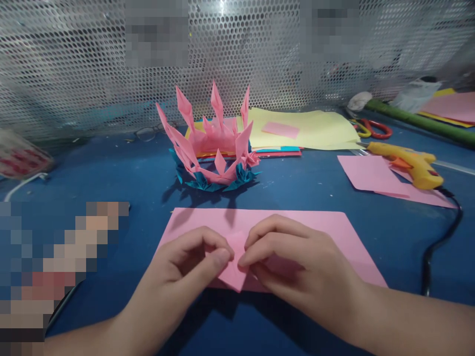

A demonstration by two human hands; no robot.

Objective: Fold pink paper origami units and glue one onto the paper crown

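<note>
Between my two hands is a small folded piece of pink paper [237, 267], its lower corner pointing toward me. My left hand [193, 267] pinches its left side between thumb and forefinger. On the right side, my right hand [293, 257] grips it with the fingertips; part of the thumb is hidden. Underneath lies a larger pink sheet [319, 227] on the blue table. Beyond it stands a pink paper crown [220, 175] with tall folded points and blue paper leaves [241, 175] around its base.
A yellow glue gun [404, 153] with a black cord rests on pink paper pieces [367, 173] at the right. Behind are yellow sheets [308, 126], red-handled scissors [378, 129] and a green stick [419, 118]. A perforated metal panel [241, 59] borders the table's back.
</note>
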